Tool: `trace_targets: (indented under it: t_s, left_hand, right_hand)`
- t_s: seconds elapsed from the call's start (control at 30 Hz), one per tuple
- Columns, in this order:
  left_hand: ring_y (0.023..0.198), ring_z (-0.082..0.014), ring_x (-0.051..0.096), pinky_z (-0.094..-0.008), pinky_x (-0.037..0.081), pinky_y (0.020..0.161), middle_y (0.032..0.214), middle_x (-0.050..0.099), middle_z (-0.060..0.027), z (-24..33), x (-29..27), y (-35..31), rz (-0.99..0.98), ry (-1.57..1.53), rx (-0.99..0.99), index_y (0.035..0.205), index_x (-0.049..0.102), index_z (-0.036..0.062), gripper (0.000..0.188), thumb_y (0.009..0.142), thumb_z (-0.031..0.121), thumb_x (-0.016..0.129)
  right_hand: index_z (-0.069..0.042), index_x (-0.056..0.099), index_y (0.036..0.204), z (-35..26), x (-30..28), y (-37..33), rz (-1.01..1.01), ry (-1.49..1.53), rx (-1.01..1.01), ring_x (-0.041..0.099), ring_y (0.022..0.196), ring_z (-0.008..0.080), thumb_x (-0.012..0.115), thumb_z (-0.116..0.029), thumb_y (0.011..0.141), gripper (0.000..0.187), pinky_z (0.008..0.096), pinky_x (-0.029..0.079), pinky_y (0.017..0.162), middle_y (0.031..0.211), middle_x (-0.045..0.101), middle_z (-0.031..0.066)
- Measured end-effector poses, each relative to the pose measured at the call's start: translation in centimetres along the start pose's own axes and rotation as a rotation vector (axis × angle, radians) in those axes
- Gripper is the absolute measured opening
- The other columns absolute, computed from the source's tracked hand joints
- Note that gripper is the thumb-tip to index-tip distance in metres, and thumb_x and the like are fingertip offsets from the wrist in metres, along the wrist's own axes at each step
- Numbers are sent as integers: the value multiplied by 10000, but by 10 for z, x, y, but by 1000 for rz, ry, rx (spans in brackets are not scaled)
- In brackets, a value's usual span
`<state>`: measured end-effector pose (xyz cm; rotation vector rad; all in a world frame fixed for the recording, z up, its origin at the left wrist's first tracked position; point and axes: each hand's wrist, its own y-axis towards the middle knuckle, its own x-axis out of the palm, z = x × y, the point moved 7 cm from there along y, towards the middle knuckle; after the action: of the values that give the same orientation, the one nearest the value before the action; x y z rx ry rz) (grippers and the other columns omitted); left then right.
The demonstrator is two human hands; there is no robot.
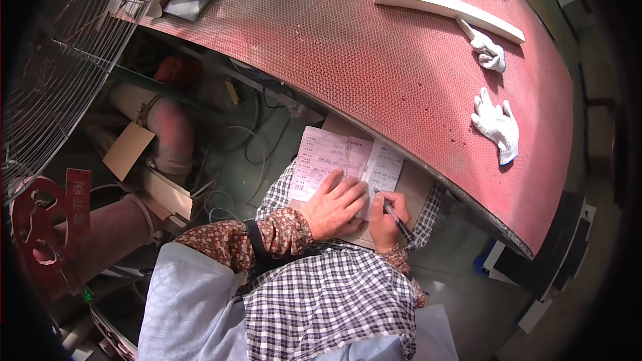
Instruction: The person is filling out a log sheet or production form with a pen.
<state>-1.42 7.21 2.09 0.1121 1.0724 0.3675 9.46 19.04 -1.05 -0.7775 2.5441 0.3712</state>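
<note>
On my lap lies a brown board [418,195] with a pink printed form [322,148] on it. A white slip with handwriting [386,168] lies at the form's right side. My left hand [338,206] rests flat over the lower part of the form, fingers stretched out. In my right hand [388,220] is a black pen [403,226], its tip down by the white slip. A checked apron [328,301] covers my lap under the board.
Ahead stands a red textured table [321,47] bearing two white gloves [496,127] and a long white bar [448,10]. At left are a wire fan guard [73,47], pinkish pipes [110,234] and cardboard pieces [129,152]. Cables [257,140] lie on the floor.
</note>
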Motion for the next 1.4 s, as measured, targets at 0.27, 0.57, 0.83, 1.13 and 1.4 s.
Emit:
trace_targets:
  t_s: [0.27,0.57,0.83,1.13,1.4]
  left_hand:
    - [1310,-289,571,-581,357,1188,1385,610,-107,1,0,-1,6,-7,5,1290,639,49,636,751,333,823]
    - [1325,-290,563,-588,352,1196,1395,605,-109,0,0,0,-38,-6,-6,1287,642,48,602,779,323,815]
    - [1301,-280,581,-582,360,1191,1374,618,-101,0,-1,0,-11,-3,-13,1256,654,52,581,767,319,819]
    - [1301,-286,583,-582,361,1191,1379,620,-105,0,1,0,-7,-8,-10,1250,658,48,589,753,315,826]
    - [1307,-293,574,-584,367,1187,1388,612,-109,0,1,1,-22,-3,-4,1250,653,42,600,750,321,829]
  right_hand:
    - [-20,669,923,1,1,-1,-23,4,15,663,602,236,737,-142,927,140,377,529,570,730,683,119]
    - [-12,663,926,-4,2,2,-37,3,-5,662,597,229,742,-134,926,145,371,533,568,732,689,130]
    - [-16,661,922,-5,2,2,-35,-19,-29,660,591,232,744,-133,925,144,374,533,562,730,684,133]
    - [-16,664,920,-2,3,1,-46,-14,6,682,626,266,740,-135,921,141,395,544,587,761,702,146]
    - [-17,664,918,-7,1,4,-51,-28,-10,678,620,255,741,-130,920,137,388,540,585,752,698,139]
